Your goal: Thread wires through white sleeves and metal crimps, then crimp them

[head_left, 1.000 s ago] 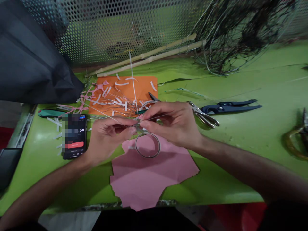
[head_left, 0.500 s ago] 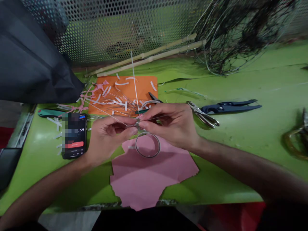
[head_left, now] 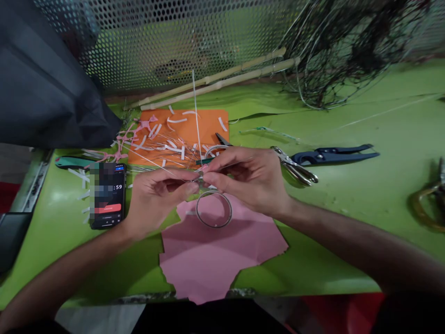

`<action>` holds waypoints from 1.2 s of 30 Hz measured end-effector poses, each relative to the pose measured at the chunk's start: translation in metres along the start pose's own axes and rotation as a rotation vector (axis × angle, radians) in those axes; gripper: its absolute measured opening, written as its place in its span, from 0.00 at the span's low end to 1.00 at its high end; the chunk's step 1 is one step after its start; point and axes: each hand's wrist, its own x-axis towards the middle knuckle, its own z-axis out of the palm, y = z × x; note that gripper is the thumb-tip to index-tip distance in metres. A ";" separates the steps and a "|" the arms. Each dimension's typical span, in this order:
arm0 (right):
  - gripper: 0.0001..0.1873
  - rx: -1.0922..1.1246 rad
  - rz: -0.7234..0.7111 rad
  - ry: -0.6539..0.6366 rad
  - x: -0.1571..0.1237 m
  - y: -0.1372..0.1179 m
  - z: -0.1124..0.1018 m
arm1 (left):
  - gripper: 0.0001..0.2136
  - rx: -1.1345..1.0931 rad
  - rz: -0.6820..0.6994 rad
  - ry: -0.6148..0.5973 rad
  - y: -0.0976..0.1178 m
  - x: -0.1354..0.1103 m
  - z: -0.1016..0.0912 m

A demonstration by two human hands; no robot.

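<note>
Backdrop: perforated metal mesh panel behind the bench, tangled dark wire hanging at upper right, two bamboo sticks lying along the back edge.

Surface: lime green bench top, dark fabric bag bulging in at upper left.

View: head camera only, looking down at both hands.

Left hand: narrow pinch, thumb and fingers closed on a small silvery piece with thin strands running from it; exact kind too small to tell.

Right hand: narrow pinch on the same piece from the other side, fingertips touching the left hand's fingertips.

Held item location: above the wire ring, between both hands, not touching the bench.

Wire ring: lying on a pink paper sheet, just below the hands.

Orange mat: beyond the hands, scattered with white paper strips, pink paper scraps and see-through plastic strands; second ring partly behind the right hand.

Right side: blue-handled pliers with metal jaws open, near the right hand; brownish loop cut off by the frame edge.

Left side: phone lying flat just beside the left hand, screen partly pixelated, showing :59; green-handled tool behind it.
</note>
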 end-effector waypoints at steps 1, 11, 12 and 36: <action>0.12 0.003 -0.004 -0.003 0.000 0.001 0.000 | 0.05 0.001 -0.001 0.000 0.000 0.000 0.000; 0.07 0.039 -0.061 0.015 -0.002 0.004 0.001 | 0.06 -0.015 0.034 -0.007 0.001 0.000 0.001; 0.07 0.019 -0.084 0.016 -0.002 0.004 0.001 | 0.06 -0.021 0.043 -0.011 0.000 0.000 0.001; 0.11 0.188 0.018 0.028 -0.001 -0.001 0.004 | 0.09 -0.070 0.073 -0.024 -0.004 0.000 -0.001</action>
